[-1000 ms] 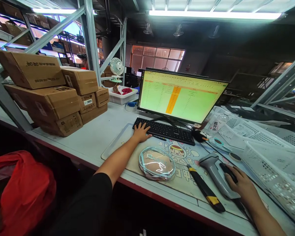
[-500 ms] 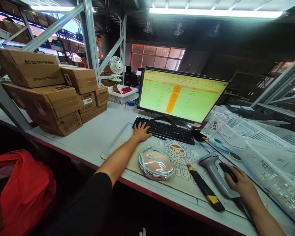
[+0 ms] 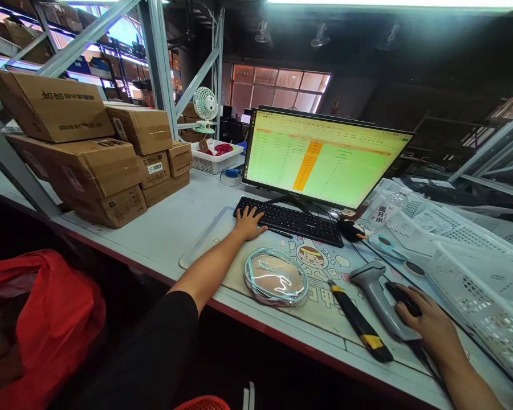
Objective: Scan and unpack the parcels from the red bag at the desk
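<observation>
At the lower left of the frame, a crumpled red plastic bag bulges beside the white tabletop. Above it, at the left of the frame, brown cardboard boxes sit stacked on each other. Next along, upper centre-left, a white-and-green round fan stands behind a white perforated plastic basket with red items inside.

Now to the middle: the left hand lies palm down, fingers spread and grasping nothing, on the left end of the long black keyboard at centre frame. Just below, a round, clear-wrapped bundle with pale blue edging rests on the pale cartoon-printed desk mat. Behind the keyboard, a wide black-framed monitor glows yellow-green with a spreadsheet, one column orange.

Moving right, a black-and-yellow utility knife lies slantwise on the mat, and a grey handheld scanner lies just beside it. At the lower right, the right hand has its fingers curved over a black computer mouse, near the scanner. White perforated plastic baskets crowd the right edge.
</observation>
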The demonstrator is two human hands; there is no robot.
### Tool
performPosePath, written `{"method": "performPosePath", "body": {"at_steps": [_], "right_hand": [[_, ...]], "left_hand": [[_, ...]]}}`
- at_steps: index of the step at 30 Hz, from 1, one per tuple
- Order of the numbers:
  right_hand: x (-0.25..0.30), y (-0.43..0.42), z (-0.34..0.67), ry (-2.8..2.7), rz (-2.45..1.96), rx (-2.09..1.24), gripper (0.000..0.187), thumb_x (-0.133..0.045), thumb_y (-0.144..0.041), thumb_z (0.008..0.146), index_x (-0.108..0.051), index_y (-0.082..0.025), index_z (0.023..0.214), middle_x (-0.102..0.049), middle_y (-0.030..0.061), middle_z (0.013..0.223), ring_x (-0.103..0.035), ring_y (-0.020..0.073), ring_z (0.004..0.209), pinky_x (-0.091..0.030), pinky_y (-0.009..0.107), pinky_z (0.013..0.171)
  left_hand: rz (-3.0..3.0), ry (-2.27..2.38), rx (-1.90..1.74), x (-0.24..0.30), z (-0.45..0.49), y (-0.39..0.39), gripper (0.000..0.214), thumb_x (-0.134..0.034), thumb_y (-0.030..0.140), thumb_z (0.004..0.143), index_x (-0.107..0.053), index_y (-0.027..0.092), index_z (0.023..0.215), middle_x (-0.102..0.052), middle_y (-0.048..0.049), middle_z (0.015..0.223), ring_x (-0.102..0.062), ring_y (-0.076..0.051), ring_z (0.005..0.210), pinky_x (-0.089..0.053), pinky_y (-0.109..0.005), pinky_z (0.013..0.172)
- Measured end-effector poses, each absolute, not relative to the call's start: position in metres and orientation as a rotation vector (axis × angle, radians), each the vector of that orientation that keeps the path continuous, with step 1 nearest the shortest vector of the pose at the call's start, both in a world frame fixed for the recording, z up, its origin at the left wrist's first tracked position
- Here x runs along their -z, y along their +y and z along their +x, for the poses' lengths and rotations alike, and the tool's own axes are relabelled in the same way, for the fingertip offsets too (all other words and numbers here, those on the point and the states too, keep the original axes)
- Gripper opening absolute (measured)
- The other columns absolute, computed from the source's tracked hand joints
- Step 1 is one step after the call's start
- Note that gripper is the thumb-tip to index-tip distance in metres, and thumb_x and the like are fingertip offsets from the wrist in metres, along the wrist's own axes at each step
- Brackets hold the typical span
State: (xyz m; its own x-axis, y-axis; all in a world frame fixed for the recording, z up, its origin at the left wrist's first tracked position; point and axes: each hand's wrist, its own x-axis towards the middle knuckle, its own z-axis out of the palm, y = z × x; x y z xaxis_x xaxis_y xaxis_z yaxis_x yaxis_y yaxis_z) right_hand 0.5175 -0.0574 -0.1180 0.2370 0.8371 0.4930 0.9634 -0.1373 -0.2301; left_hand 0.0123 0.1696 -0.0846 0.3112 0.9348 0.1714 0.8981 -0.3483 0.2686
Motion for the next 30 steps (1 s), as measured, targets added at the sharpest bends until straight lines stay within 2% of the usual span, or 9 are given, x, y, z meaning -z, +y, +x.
{"method": "performPosePath", "body": {"at_steps": [8,15,21,26,30], "right_hand": [[0.1181,-0.0568,0.5173,-1.655,-1.996,0.340,0.065,-0.043,-0.066,0.083,-0.068,-0.025,0.127,-0.067,0.0125,0.134,-0.067,0.0363,0.121,-0.055,0.051,0.101],[0.1148,-0.0543,0.5186,-1.625,-2.024,0.301,0.070,-0.044,-0.070,0.075,-0.070,-0.025,0.122,-0.068,0.0134,0.132,-0.069,0.0373,0.117,-0.058,0.051,0.098],[0.1153,-0.0542,0.5174,-1.627,-1.972,0.330,0.065,-0.045,-0.067,0.076,-0.070,-0.027,0.121,-0.069,0.0122,0.131,-0.069,0.0377,0.118,-0.057,0.053,0.101],[0.1155,-0.0546,0.5181,-1.651,-1.958,0.332,0.069,-0.044,-0.069,0.075,-0.070,-0.024,0.121,-0.070,0.0131,0.131,-0.069,0.0374,0.120,-0.055,0.052,0.105],[0.1152,-0.0551,0.5180,-1.641,-2.019,0.334,0.072,-0.042,-0.071,0.076,-0.070,-0.025,0.123,-0.069,0.0126,0.133,-0.069,0.0382,0.119,-0.058,0.053,0.098]], "left_hand": [[2.440,1.715,-0.447,0.0848,0.0122,0.1702,0.072,-0.044,0.066,0.100,-0.040,0.032,0.163,-0.024,-0.0061,0.176,-0.015,-0.039,0.163,-0.010,-0.066,0.130],[2.445,1.723,-0.453,0.0860,0.0124,0.1702,0.072,-0.043,0.066,0.100,-0.039,0.032,0.164,-0.024,-0.0062,0.176,-0.016,-0.039,0.163,-0.011,-0.066,0.130],[2.450,1.722,-0.461,0.0885,0.0119,0.1724,0.072,-0.043,0.067,0.100,-0.039,0.033,0.163,-0.025,-0.0055,0.176,-0.017,-0.039,0.163,-0.011,-0.066,0.130],[2.445,1.721,-0.462,0.0887,0.0124,0.1727,0.072,-0.043,0.067,0.100,-0.039,0.033,0.163,-0.025,-0.0055,0.176,-0.016,-0.039,0.163,-0.011,-0.066,0.130],[2.440,1.721,-0.456,0.0870,0.0127,0.1713,0.071,-0.044,0.066,0.100,-0.039,0.032,0.163,-0.024,-0.0063,0.176,-0.016,-0.039,0.163,-0.010,-0.067,0.130]]}}
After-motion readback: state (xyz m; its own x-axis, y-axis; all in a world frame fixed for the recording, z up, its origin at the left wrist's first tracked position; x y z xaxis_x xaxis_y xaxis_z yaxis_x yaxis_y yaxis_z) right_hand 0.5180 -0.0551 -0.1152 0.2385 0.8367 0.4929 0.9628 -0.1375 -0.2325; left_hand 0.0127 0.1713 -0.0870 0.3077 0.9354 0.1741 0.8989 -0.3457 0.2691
